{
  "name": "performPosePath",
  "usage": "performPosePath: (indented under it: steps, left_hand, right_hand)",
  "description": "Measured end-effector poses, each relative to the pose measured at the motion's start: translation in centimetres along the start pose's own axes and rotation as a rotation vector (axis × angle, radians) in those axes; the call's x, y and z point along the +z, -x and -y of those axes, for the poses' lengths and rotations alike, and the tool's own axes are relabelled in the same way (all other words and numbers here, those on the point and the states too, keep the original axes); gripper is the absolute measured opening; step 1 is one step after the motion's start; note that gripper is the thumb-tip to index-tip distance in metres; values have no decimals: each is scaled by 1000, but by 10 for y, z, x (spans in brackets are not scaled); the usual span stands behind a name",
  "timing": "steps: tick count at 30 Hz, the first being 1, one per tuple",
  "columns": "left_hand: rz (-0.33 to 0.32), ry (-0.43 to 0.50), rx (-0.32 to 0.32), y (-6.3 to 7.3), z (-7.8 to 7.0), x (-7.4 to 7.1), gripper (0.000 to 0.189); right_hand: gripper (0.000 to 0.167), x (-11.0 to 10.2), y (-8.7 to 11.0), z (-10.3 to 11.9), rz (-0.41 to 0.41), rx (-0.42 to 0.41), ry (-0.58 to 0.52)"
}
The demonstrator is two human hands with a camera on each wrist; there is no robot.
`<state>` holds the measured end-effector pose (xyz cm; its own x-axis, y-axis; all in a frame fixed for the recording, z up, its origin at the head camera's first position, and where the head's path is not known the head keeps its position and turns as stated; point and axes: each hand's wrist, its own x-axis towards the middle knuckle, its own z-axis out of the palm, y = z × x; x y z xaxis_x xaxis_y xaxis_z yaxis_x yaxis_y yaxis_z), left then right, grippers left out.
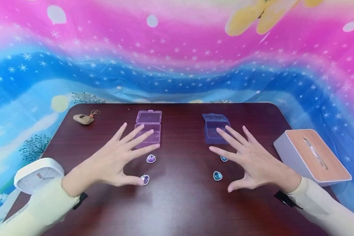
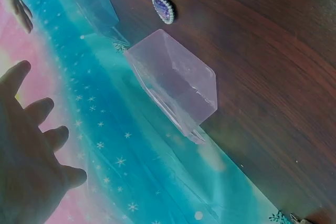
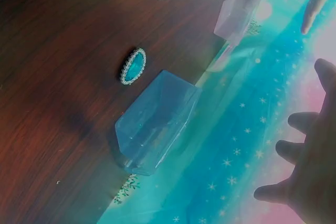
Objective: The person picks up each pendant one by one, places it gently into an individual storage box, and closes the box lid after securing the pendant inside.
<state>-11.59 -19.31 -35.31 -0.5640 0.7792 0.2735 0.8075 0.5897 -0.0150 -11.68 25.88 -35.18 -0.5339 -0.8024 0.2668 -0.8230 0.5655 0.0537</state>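
Note:
Fingers spread wide, my left hand (image 1: 115, 160) hovers over the left half of the table and holds nothing. Behind its fingertips stands a clear pink plastic box (image 1: 156, 137), lid raised toward the back. Two purple heart-shaped gems with pearly rims, one farther back (image 1: 151, 159) and one partly behind the thumb (image 1: 146, 180), lie in front of it. My right hand (image 1: 250, 162) is likewise spread and empty, partly covering an opened clear blue box (image 1: 210, 136). Two teal gems lie nearby, a near one (image 1: 217, 176) and one half hidden by the index finger (image 1: 224, 159).
A white clock (image 1: 39, 175) stands at the left edge by my sleeve. Back left lies a brown pouch-like item (image 1: 84, 119) with a cord loop. A tissue box with a wooden top (image 1: 306, 154) sits on the right. Patterned cloth (image 1: 177, 75) hangs behind the dark table (image 1: 183, 203).

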Motion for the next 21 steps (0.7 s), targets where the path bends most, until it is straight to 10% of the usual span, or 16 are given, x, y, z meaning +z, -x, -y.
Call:
performPosePath:
  steps: [10, 16, 21]
  left_hand:
    - [-180, 48, -51, -8, 12, 9, 76]
    - [-314, 199, -317, -12, 27, 18, 39]
    - [-168, 342, -544, -6, 37, 29, 39]
  right_hand:
    - [90, 1, -11, 3, -1, 3, 5]
    - [72, 7, -38, 14, -102, 3, -89]
    - [61, 14, -64, 27, -132, 25, -201]
